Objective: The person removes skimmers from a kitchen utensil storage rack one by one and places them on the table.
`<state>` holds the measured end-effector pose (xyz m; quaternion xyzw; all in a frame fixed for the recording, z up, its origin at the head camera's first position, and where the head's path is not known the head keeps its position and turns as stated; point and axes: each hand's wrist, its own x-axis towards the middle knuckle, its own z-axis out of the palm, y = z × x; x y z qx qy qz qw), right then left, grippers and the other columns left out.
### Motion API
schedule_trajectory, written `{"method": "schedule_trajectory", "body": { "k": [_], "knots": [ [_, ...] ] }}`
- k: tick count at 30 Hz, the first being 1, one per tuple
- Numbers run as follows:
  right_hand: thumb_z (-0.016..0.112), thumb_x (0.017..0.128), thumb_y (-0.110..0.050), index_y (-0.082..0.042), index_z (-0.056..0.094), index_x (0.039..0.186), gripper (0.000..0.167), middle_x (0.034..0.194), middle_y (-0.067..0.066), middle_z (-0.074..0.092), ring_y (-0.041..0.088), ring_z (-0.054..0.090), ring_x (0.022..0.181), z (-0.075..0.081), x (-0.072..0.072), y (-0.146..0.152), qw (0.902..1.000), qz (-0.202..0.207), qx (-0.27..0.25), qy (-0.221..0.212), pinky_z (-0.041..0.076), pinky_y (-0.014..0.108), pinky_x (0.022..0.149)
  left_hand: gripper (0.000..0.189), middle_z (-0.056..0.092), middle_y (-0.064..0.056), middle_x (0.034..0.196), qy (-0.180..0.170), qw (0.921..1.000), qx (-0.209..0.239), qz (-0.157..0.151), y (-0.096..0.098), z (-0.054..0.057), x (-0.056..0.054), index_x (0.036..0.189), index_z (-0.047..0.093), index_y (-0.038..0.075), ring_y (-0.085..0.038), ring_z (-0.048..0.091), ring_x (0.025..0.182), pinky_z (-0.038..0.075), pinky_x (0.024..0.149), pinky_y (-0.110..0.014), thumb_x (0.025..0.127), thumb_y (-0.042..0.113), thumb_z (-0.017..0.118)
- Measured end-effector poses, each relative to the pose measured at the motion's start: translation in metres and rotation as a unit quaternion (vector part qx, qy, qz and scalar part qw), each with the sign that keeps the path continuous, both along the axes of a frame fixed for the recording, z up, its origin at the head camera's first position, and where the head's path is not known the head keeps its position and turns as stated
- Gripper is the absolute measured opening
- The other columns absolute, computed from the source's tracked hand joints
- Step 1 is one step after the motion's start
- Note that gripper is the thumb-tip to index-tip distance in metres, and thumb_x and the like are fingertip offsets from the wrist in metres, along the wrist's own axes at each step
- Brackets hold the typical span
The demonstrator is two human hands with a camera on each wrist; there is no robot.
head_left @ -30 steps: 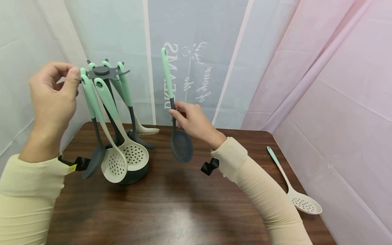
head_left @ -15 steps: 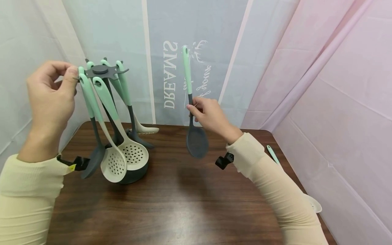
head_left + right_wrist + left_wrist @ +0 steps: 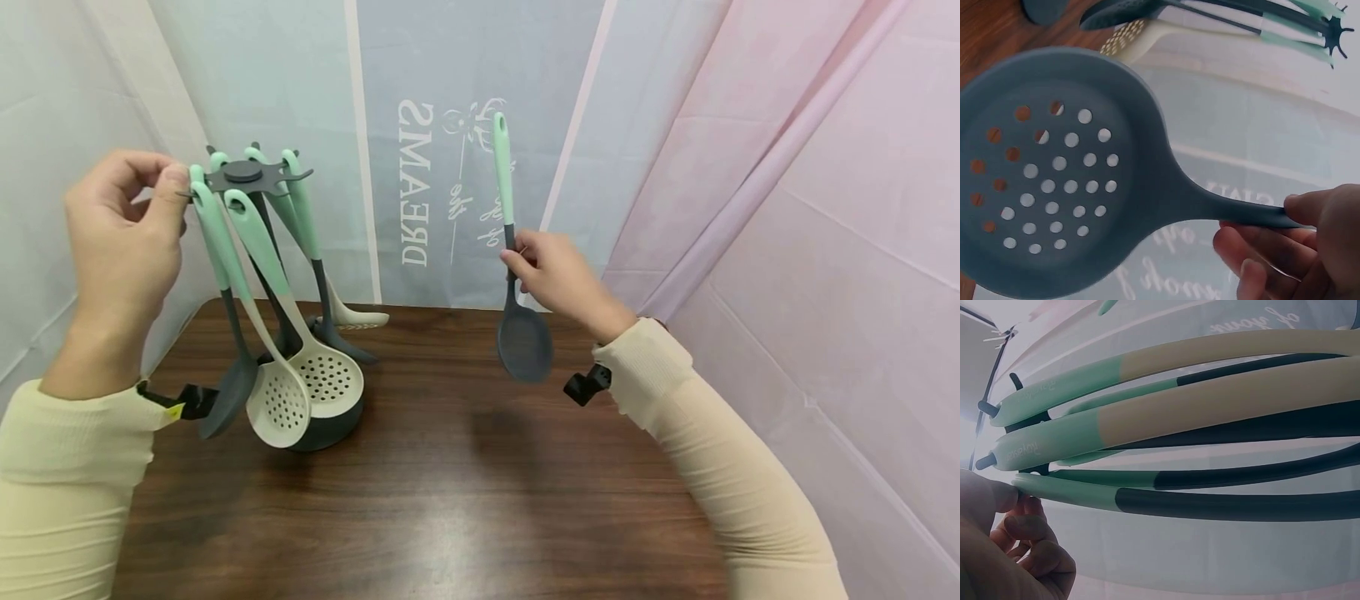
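Note:
My right hand [image 3: 558, 271] pinches the dark grey neck of a skimmer [image 3: 524, 343] with a mint-green handle, held upright with the bowl low over the table. Round holes show in that skimmer's bowl [image 3: 1054, 181] in the right wrist view. On the left, my left hand [image 3: 127, 229] pinches a hook arm at the edge of a dark rotating utensil rack [image 3: 244, 173]. Several mint-handled utensils hang from it, among them a cream skimmer [image 3: 330, 377], a cream slotted ladle [image 3: 279, 407] and a dark grey spoon-like utensil [image 3: 231, 396].
The rack's round dark base [image 3: 330, 431] stands on a brown wooden table [image 3: 450, 500]. Fabric curtains [image 3: 480, 50] rise behind the table and along both sides. My right forearm [image 3: 720, 442] crosses the table's right side.
My right hand has moved right with the dark skimmer, away from the rack. The cream skimmer lying at the table's right has become hidden behind my right arm. My left hand stays at the rack.

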<state>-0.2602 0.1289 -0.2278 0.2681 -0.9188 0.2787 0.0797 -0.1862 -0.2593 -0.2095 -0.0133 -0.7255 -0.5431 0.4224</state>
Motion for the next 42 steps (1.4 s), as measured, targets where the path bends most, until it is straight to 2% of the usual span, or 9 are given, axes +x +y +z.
{"method": "schedule_trajectory", "body": {
  "k": [5, 13, 18, 24, 29, 36, 42],
  "knots": [
    [0.056, 0.107, -0.022, -0.005, 0.062, 0.089, 0.026, 0.066, 0.005, 0.065, 0.02, 0.064, 0.066, 0.0, -0.003, 0.02, 0.999, -0.024, 0.03, -0.024, 0.038, 0.03, 0.049, 0.01, 0.061, 0.004, 0.089, 0.001, 1.0, 0.002, 0.002, 0.0, 0.0, 0.0, 0.095, 0.073, 0.014, -0.008, 0.053, 0.066, 0.045, 0.065, -0.013, 0.1, 0.013, 0.065],
    [0.056, 0.107, -0.021, -0.002, 0.062, 0.09, 0.026, 0.08, 0.012, 0.072, 0.026, 0.069, 0.069, -0.002, -0.007, 0.055, 0.9953, -0.044, 0.07, -0.051, 0.044, 0.032, 0.048, 0.011, 0.059, 0.005, 0.088, 0.001, 1.0, -0.008, 0.004, 0.002, 0.0, 0.0, 0.093, 0.072, 0.017, -0.008, 0.052, 0.071, 0.045, 0.068, -0.015, 0.1, 0.013, 0.064],
    [0.056, 0.106, -0.02, 0.0, 0.064, 0.091, 0.026, 0.084, 0.014, 0.073, 0.02, 0.068, 0.063, -0.004, -0.008, 0.071, 0.9911, -0.052, 0.098, -0.074, 0.048, 0.031, 0.05, 0.013, 0.059, 0.006, 0.087, 0.004, 0.9999, -0.009, 0.008, 0.002, 0.0, 0.0, 0.091, 0.071, 0.019, -0.007, 0.052, 0.07, 0.045, 0.066, -0.014, 0.1, 0.012, 0.064],
    [0.057, 0.105, -0.019, 0.002, 0.066, 0.092, 0.026, 0.071, 0.01, 0.069, 0.014, 0.062, 0.054, -0.011, -0.011, 0.09, 0.9846, -0.06, 0.128, -0.103, 0.048, 0.031, 0.051, 0.011, 0.059, 0.005, 0.087, 0.003, 0.9999, -0.01, 0.001, 0.002, 0.001, -0.001, 0.094, 0.07, 0.017, -0.007, 0.052, 0.066, 0.045, 0.064, -0.014, 0.101, 0.013, 0.063],
    [0.059, 0.103, -0.018, 0.001, 0.065, 0.086, 0.027, 0.057, 0.003, 0.059, 0.013, 0.053, 0.049, -0.019, -0.01, 0.105, 0.982, -0.059, 0.146, -0.104, 0.043, 0.032, 0.054, 0.01, 0.057, 0.005, 0.09, -0.003, 0.9997, -0.023, 0.001, 0.002, 0.001, 0.0, 0.097, 0.068, 0.02, -0.007, 0.051, 0.063, 0.044, 0.064, -0.015, 0.102, 0.015, 0.061],
    [0.059, 0.103, -0.021, -0.003, 0.064, 0.079, 0.03, 0.055, 0.001, 0.058, 0.014, 0.054, 0.051, -0.032, -0.008, 0.121, 0.975, -0.065, 0.17, -0.127, 0.045, 0.033, 0.06, 0.011, 0.057, 0.005, 0.09, -0.005, 0.9995, -0.031, 0.001, 0.002, 0.0, 0.001, 0.098, 0.066, 0.022, -0.008, 0.049, 0.062, 0.042, 0.064, -0.016, 0.103, 0.016, 0.059],
    [0.058, 0.104, -0.021, -0.004, 0.062, 0.075, 0.034, 0.059, 0.003, 0.061, 0.016, 0.058, 0.052, -0.044, -0.008, 0.136, 0.9681, -0.073, 0.164, -0.175, 0.047, 0.031, 0.054, 0.011, 0.056, 0.005, 0.09, -0.001, 0.9995, -0.031, -0.003, 0.002, 0.0, 0.001, 0.097, 0.066, 0.022, -0.008, 0.048, 0.062, 0.042, 0.063, -0.016, 0.103, 0.015, 0.059]
  ]
}}
